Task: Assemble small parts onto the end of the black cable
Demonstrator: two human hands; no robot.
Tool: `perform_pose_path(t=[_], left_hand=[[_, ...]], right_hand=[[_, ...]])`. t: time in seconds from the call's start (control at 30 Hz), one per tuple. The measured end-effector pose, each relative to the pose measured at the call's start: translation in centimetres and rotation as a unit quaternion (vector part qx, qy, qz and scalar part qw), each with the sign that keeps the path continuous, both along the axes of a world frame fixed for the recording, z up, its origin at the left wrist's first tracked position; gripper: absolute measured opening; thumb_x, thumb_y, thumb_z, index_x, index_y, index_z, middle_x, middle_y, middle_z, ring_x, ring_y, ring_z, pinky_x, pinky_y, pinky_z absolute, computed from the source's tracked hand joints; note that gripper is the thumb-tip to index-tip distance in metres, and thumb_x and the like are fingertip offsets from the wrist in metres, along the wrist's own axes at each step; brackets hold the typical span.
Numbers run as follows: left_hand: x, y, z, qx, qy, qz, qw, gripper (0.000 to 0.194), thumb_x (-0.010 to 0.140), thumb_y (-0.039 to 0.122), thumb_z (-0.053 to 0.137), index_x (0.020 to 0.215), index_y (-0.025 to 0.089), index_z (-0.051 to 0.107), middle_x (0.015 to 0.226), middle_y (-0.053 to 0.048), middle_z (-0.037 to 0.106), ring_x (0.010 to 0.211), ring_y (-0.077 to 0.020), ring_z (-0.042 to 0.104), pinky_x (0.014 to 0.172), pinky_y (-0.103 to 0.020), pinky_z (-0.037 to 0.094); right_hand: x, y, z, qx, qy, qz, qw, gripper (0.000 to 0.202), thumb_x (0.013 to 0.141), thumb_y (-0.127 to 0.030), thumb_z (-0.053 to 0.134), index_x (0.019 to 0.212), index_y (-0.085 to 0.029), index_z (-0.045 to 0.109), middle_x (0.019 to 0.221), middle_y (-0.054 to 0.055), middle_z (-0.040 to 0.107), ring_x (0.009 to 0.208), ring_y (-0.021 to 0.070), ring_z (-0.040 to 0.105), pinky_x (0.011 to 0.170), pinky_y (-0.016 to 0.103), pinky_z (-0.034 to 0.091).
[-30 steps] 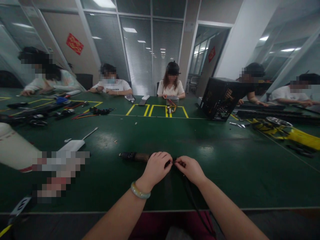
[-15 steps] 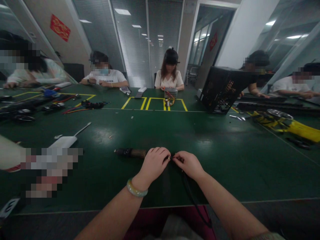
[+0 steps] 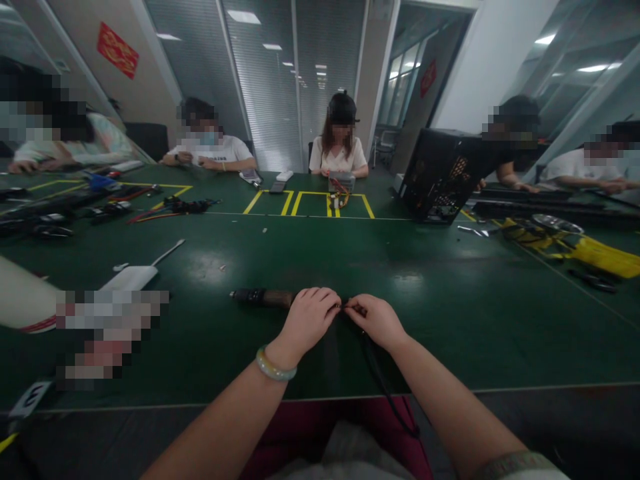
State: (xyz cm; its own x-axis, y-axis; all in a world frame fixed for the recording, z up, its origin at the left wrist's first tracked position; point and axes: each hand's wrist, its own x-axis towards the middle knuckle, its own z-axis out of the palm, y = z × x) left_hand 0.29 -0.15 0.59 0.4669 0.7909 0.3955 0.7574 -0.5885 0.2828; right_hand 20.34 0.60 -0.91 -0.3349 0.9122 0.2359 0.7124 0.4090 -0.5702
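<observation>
A dark cylindrical tool (image 3: 265, 297) with a metal tip pointing left lies on the green table, and my left hand (image 3: 313, 317) is closed over its right end. My right hand (image 3: 373, 317) is pinched on the end of a black cable (image 3: 383, 377), close beside the left fingertips. From there the cable hangs down over the table's near edge. Where the tool and cable ends meet, the fingers hide most of it, so I cannot tell whether they are joined.
A white device (image 3: 131, 277) lies at the left beside another person's blurred arm. A black computer case (image 3: 435, 175) stands back right, near a yellow bag (image 3: 605, 257). Bundled wires (image 3: 185, 205) lie back left. Several people sit around the green table (image 3: 475, 340).
The view has shifted slightly. A small brass-coloured end seen between my hands before is now mostly hidden, and my fingertips are a little closer together.
</observation>
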Motion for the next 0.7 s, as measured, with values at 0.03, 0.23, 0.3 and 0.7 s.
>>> perform_pose_path(t=[0.03, 0.23, 0.3, 0.7], left_hand=[[0.0, -0.03, 0.01, 0.001, 0.0, 0.001, 1.0, 0.01, 0.094, 0.024, 0.052, 0.1, 0.026, 0.061, 0.108, -0.001, 0.063, 0.102, -0.0203, 0.056, 0.089, -0.037, 0.04], [-0.07, -0.02, -0.2, 0.0, -0.007, 0.005, 1.0, 0.017, 0.089, 0.02, 0.059, 0.105, 0.026, 0.058, 0.109, -0.002, 0.063, 0.103, -0.0214, 0.056, 0.089, -0.037, 0.04], [-0.08, -0.01, -0.29, 0.001, -0.005, 0.008, 1.0, 0.015, 0.088, 0.018, 0.059, 0.101, 0.025, 0.059, 0.107, -0.002, 0.063, 0.102, -0.0217, 0.056, 0.089, -0.037, 0.04], [-0.01, -0.06, 0.1, 0.008, -0.014, 0.0, 1.0, 0.01, 0.09, 0.021, 0.056, 0.099, 0.025, 0.06, 0.106, -0.002, 0.064, 0.101, -0.0208, 0.057, 0.088, -0.037, 0.041]], right_hand=[[0.0, -0.01, 0.02, 0.001, -0.001, 0.0, 1.0, 0.015, 0.089, -0.032, 0.058, 0.091, -0.024, 0.07, 0.086, 0.002, 0.069, 0.073, 0.0158, 0.06, 0.067, 0.026, 0.044], [0.07, -0.05, 0.07, 0.008, -0.004, 0.002, 1.0, 0.013, 0.089, -0.032, 0.059, 0.09, -0.025, 0.07, 0.085, 0.001, 0.069, 0.073, 0.0154, 0.059, 0.068, 0.026, 0.044], [0.07, -0.06, 0.06, 0.006, -0.003, 0.0, 1.0, 0.013, 0.088, -0.031, 0.059, 0.091, -0.024, 0.07, 0.086, 0.001, 0.069, 0.074, 0.0158, 0.06, 0.068, 0.026, 0.045], [0.08, 0.09, -0.35, 0.009, 0.007, 0.005, 1.0, 0.011, 0.087, -0.029, 0.061, 0.091, -0.024, 0.07, 0.084, 0.001, 0.068, 0.074, 0.0156, 0.06, 0.067, 0.025, 0.044]])
